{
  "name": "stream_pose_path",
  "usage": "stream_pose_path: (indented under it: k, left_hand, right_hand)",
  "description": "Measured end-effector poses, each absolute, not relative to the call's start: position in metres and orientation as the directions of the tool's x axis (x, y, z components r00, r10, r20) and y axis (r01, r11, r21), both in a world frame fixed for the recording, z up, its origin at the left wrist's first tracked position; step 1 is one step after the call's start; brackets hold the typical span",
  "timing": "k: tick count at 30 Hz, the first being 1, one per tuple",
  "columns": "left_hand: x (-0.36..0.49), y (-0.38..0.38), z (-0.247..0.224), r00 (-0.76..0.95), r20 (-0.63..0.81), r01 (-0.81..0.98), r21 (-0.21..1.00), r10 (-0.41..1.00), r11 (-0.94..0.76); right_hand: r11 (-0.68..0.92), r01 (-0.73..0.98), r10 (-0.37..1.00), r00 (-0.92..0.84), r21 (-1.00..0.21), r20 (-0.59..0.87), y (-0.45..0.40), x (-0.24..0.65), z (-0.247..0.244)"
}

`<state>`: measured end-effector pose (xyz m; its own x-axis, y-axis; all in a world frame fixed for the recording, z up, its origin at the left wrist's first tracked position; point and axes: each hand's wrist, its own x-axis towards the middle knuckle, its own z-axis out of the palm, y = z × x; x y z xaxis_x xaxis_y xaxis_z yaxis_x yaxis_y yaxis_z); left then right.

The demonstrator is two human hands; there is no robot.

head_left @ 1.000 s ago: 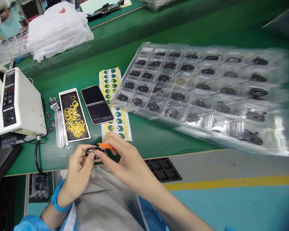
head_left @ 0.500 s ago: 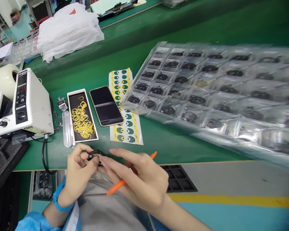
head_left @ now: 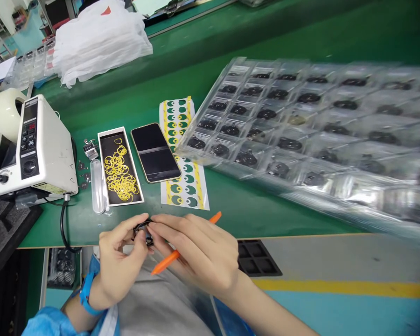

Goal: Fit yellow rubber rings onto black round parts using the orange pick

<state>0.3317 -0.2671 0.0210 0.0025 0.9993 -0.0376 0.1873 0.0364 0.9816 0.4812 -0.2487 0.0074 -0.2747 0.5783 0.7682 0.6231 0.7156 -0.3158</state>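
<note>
Just in front of the bench edge, my left hand (head_left: 121,261) pinches a small round black part (head_left: 143,227) between thumb and fingers. My right hand (head_left: 203,254) is closed around an orange pointed stick (head_left: 166,262), which slants across under the fingers with one tip sticking out above the knuckles. The right fingertips touch the black part at its right side. Fingers hide much of the part. Beyond my hands lies a white-rimmed box (head_left: 142,201) of thin yellow rings (head_left: 121,175).
A large clear tray (head_left: 227,170) with black parts in its pockets covers the right side. A phone (head_left: 156,153) partly overlaps a sticker sheet (head_left: 185,186). The tape dispenser (head_left: 52,149) stands left, near a clear plastic case (head_left: 97,186). White cloths (head_left: 98,42) are piled behind.
The right hand's fingers have come closer together over the black part, and the orange stick has shifted slightly left. My left hand has turned a little, still holding the part.
</note>
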Motion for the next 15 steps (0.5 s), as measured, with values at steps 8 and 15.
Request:
stream_pose_path:
  k: [8,15]
  left_hand:
    - [0.3336,-0.2675,0.0232,-0.023,0.062,0.256,0.965,0.998,-0.054]
    - [0.3343,-0.2679,0.0226,-0.031,0.102,0.343,0.936,0.994,-0.086]
  right_hand:
    - [0.742,0.606,0.564,-0.331,-0.289,0.757,-0.2471,0.4842,0.0105]
    - [0.719,0.618,0.581,-0.286,-0.317,0.762,-0.2500,0.4809,0.0069]
